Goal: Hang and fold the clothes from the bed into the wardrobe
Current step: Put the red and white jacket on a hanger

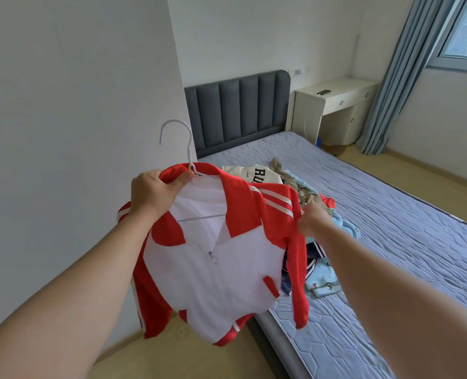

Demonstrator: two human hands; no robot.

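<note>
A red and white zip jacket [216, 272] hangs in the air in front of me on a white wire hanger [175, 132], whose hook sticks up above the collar. My left hand [153, 192] grips the collar and the hanger's neck together. My right hand [313, 221] pinches the jacket's right shoulder by the white stripes. Behind the jacket, a pile of clothes [320, 231] lies on the bed [407, 236]: a cream top with dark letters, a khaki piece, light blue pieces and a navy one. No wardrobe shows in the frame.
A white wall panel [76, 132] stands close on the left. The dark padded headboard [238, 110] is at the back. A white desk [336, 105] with a dark remote stands by the blue curtain [399, 77]. Wooden floor shows below the jacket and beyond the bed.
</note>
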